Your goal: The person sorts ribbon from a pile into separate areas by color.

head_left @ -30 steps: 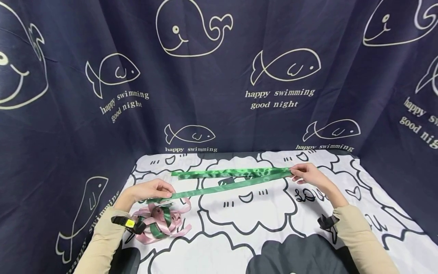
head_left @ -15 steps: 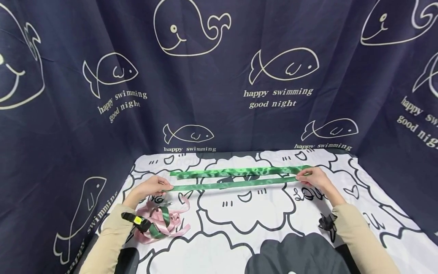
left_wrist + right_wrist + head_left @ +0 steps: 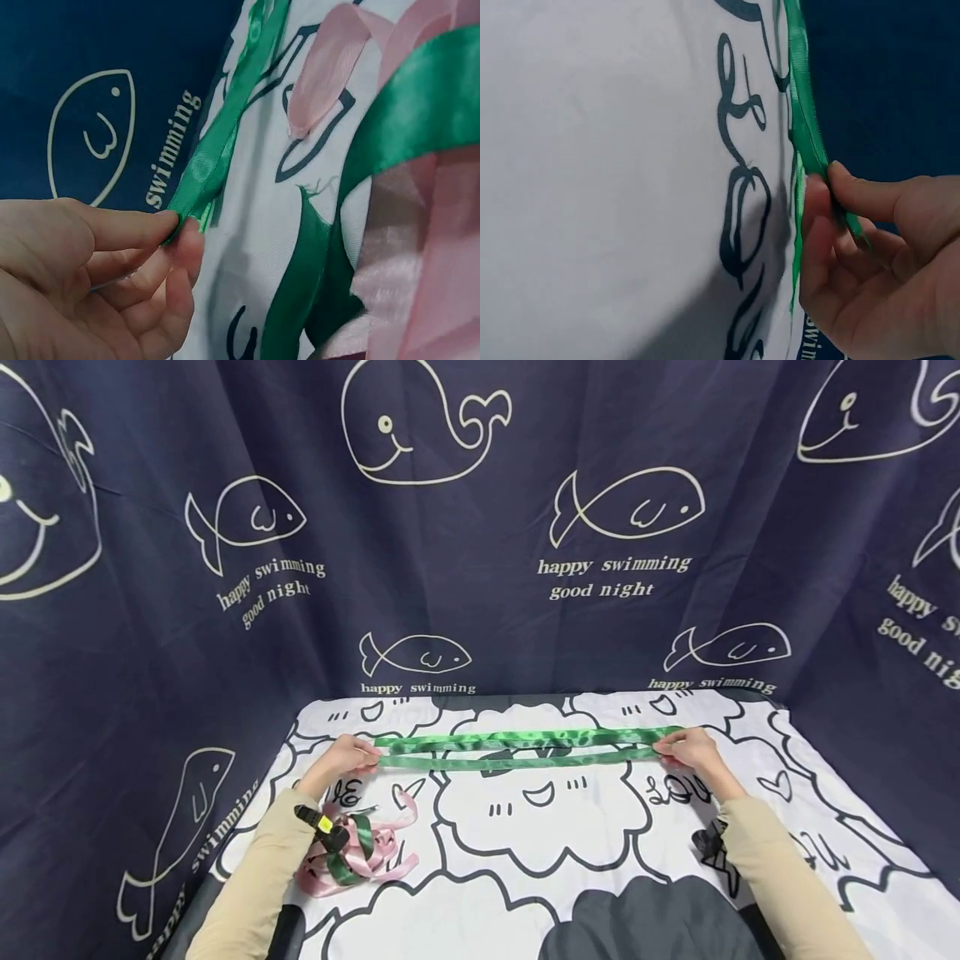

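A green satin ribbon [image 3: 517, 764] stretches nearly level between both hands, sagging slightly in the middle. My left hand [image 3: 347, 757] pinches its left end between thumb and fingers, as the left wrist view shows with the ribbon end [image 3: 206, 161] at the fingertips. At the other end my right hand [image 3: 692, 750] pinches the ribbon, a short tail [image 3: 855, 225] passing between the fingers. Just behind the held strip, more green ribbon strips [image 3: 525, 739] lie across the cloth, side by side and partly overlapping.
A loose pile of pink ribbon [image 3: 382, 843] with green ribbon [image 3: 427, 97] in it lies near the left forearm. A white cloth with cloud drawings [image 3: 540, 827] covers the table. A dark blue printed curtain [image 3: 480, 543] stands behind and at both sides.
My left hand has moved up and away from the pile, bringing its ribbon end close to the strips behind. My right hand has shifted slightly right, and the held ribbon now lies nearly level.
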`<state>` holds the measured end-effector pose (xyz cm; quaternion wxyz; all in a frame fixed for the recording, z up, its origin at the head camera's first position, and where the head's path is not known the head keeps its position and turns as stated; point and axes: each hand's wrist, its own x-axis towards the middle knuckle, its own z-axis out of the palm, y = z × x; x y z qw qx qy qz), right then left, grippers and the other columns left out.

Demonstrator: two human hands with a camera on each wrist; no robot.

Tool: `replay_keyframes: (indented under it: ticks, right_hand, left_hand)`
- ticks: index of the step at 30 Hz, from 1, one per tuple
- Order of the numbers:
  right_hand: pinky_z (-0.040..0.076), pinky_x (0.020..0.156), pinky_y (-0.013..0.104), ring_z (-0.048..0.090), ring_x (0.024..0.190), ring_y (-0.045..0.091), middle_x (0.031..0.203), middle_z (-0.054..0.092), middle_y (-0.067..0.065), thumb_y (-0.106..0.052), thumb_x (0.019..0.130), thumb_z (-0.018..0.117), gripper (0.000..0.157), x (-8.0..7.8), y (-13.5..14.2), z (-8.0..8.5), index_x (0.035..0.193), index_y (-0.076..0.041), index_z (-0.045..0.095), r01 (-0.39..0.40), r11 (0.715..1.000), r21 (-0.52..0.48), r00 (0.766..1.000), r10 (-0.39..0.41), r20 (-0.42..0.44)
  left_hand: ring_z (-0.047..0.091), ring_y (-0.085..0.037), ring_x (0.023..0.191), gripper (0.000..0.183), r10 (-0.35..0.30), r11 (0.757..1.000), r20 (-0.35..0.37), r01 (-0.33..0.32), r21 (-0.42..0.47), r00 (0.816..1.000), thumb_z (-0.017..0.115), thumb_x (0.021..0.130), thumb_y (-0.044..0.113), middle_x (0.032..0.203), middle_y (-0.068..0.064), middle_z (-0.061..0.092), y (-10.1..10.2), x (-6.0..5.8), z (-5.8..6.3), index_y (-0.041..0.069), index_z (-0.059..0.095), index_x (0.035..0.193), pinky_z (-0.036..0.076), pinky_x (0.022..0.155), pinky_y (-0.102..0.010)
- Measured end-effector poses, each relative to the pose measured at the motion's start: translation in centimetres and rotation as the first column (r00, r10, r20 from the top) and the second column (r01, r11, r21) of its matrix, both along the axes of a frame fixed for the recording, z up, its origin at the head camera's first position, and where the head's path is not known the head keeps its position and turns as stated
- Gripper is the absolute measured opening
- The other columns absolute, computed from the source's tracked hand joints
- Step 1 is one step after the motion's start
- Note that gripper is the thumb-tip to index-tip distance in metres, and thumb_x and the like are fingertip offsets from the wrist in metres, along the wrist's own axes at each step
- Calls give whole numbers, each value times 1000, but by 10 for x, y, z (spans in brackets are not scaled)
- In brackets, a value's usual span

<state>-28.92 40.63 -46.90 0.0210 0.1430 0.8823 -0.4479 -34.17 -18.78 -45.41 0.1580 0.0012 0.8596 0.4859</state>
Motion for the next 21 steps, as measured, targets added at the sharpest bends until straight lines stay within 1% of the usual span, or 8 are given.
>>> replay_keyframes:
  ticks: [3,7,10,12,16,21]
  right_hand:
    - [44,48,23,53,48,4,52,59,-12,-21,85,71,29,-3,1,-3,96,6,68,41,996,82,999,-38,-32]
    - [39,51,25,50,48,5,50,57,-15,-25,85,70,31,-5,0,-5,94,5,70,79,985,150,996,-71,-58]
    - [40,52,24,51,49,5,50,57,-16,-22,85,68,31,-5,-1,-4,97,6,70,88,984,154,995,-80,-58]
    - [40,53,22,51,51,4,50,57,-16,-20,86,67,29,-6,-2,-5,97,6,70,91,983,160,995,-83,-53]
    - [40,55,22,50,54,5,51,56,-16,-19,86,66,26,-8,-2,-7,93,6,71,92,977,190,995,-85,-44]
    - [39,57,23,49,55,6,52,55,-14,-19,86,66,26,-10,-1,-7,93,5,71,81,975,206,997,-78,-24]
  left_hand:
    - [58,-5,56,20,23,999,-8,-23,-30,1000,66,87,4,63,1,66,0,-4,-3,-10,67,101,47,53,-19]
    - [55,-4,52,17,61,997,5,-61,-36,998,67,85,3,61,5,62,-1,-9,-9,-9,68,97,46,51,-18]
    - [54,-3,50,14,90,995,19,-89,-47,996,66,86,2,60,5,61,-1,-13,-12,-7,67,96,44,49,-16]
    - [53,-3,50,13,95,993,19,-94,-64,995,64,87,2,60,5,60,0,-15,-13,-7,66,96,42,48,-16]
    - [52,-4,48,13,118,989,23,-115,-91,993,64,87,3,59,4,60,1,-18,-11,-5,65,96,41,48,-18]
    - [52,-5,48,14,135,988,32,-132,-74,990,63,88,4,59,3,61,2,-22,-9,-5,66,98,40,48,-20]
